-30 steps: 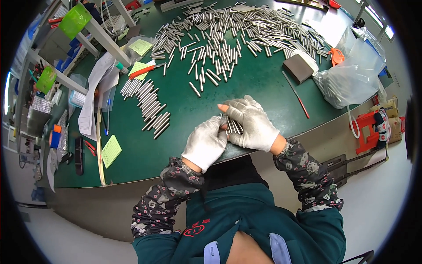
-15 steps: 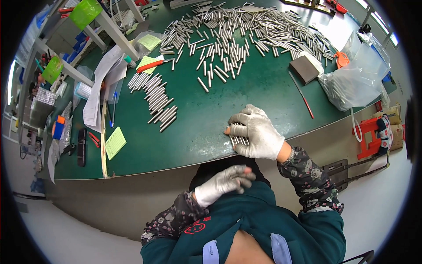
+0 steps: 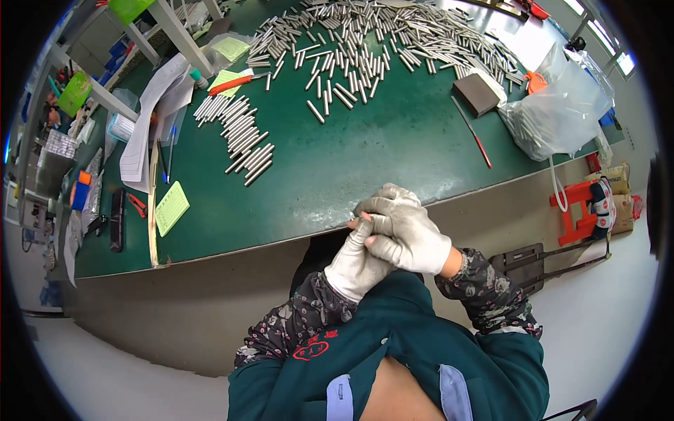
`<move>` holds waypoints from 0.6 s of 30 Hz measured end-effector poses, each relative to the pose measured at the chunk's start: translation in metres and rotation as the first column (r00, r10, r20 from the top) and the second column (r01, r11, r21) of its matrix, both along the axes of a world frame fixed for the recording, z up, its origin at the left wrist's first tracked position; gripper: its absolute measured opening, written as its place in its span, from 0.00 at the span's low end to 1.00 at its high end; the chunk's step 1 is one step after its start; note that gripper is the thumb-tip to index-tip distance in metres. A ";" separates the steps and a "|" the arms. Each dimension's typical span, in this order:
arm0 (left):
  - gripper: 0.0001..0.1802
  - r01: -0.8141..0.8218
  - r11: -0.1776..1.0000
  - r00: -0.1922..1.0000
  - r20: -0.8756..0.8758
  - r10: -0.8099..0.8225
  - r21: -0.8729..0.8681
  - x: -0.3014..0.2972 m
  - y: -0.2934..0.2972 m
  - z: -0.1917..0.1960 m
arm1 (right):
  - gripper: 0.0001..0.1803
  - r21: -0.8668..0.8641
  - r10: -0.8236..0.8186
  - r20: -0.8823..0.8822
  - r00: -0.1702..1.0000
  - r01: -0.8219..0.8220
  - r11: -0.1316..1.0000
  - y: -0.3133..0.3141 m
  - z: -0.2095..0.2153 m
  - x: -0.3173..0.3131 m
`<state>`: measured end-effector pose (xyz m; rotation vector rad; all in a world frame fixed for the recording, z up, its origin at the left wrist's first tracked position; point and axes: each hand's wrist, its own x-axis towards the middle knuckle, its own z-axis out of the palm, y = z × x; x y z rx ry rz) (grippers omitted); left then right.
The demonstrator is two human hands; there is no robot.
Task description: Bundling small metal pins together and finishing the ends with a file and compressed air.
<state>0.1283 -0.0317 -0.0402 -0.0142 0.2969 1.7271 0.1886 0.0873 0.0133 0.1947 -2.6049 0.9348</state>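
My left hand [image 3: 356, 264] and my right hand [image 3: 411, 237], both in white gloves with bare fingertips, are closed together just in front of the table's near edge. The right hand lies over the left, and its fingers curl round the short metal pins that were beneath it; the pins themselves are now hidden between the gloves. To the left on the green table [image 3: 309, 165] lie short rows of metal pins [image 3: 242, 133], set side by side. A large loose heap of the same pins [image 3: 379, 35] spreads across the far side.
An orange-handled tool [image 3: 232, 85] rests above the rows. At the right are a brown block [image 3: 475, 95], a red pen-like tool [image 3: 481, 150] and a clear plastic bag [image 3: 554, 123]. Papers [image 3: 146, 133], a yellow-green card [image 3: 172, 208] and a black case [image 3: 117, 221] lie at the left.
My left hand has risen from my lap to meet the right one. The right hand has drawn back from the tabletop to its edge, and the pins under it have left the table.
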 end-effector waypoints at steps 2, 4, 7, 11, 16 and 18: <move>0.29 0.074 0.997 0.997 -0.019 -0.073 0.035 -0.001 -0.001 0.007 | 0.26 -0.187 -0.024 0.079 0.997 0.038 0.982 -0.001 0.002 0.004; 0.28 0.073 0.997 0.993 -0.095 -0.072 0.009 0.000 -0.001 0.007 | 0.27 -0.288 -0.029 0.100 0.995 0.057 0.956 -0.002 0.001 0.007; 0.23 0.054 0.998 0.991 -0.125 -0.056 -0.023 0.002 0.000 0.007 | 0.31 -0.476 -0.055 0.148 0.987 0.120 0.871 -0.011 0.009 0.006; 0.17 0.039 0.990 0.988 -0.144 -0.059 -0.134 0.002 -0.003 0.025 | 0.35 -0.809 0.074 0.233 0.970 0.151 0.569 -0.024 0.021 0.004; 0.14 0.056 0.993 0.964 -0.255 -0.080 -0.101 -0.007 -0.010 0.028 | 0.27 -0.890 0.133 0.159 0.978 0.084 0.448 -0.024 0.042 0.007; 0.14 0.076 0.997 0.961 -0.265 -0.083 -0.034 -0.015 -0.014 0.032 | 0.30 -0.964 0.254 0.118 0.960 0.049 0.263 -0.021 0.052 0.006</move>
